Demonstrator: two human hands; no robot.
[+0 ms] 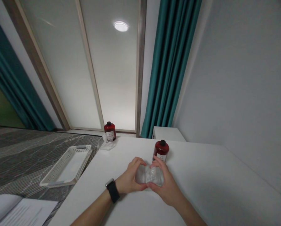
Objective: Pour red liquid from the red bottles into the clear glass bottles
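Observation:
Between my two hands lies a clear plastic bag (151, 176) with a small whitish piece inside, too blurred to name. My left hand (132, 177), with a dark watch on its wrist, curves round the bag's left edge, thumb and fingers gripping it. From the other side my right hand (165, 183) grips the bag, its thumb near the left thumb. Just behind the right fingers stands a dark red bottle (161, 149) with a black top and white label, partly hidden by those fingers.
A second red bottle (110, 130) stands at the white table's (135, 207) far left corner, a clear bag (108, 145) before it. To the left are a white perforated basket (76, 171) and an open book (27, 212). A white cabinet (168, 133) stands beyond the far edge.

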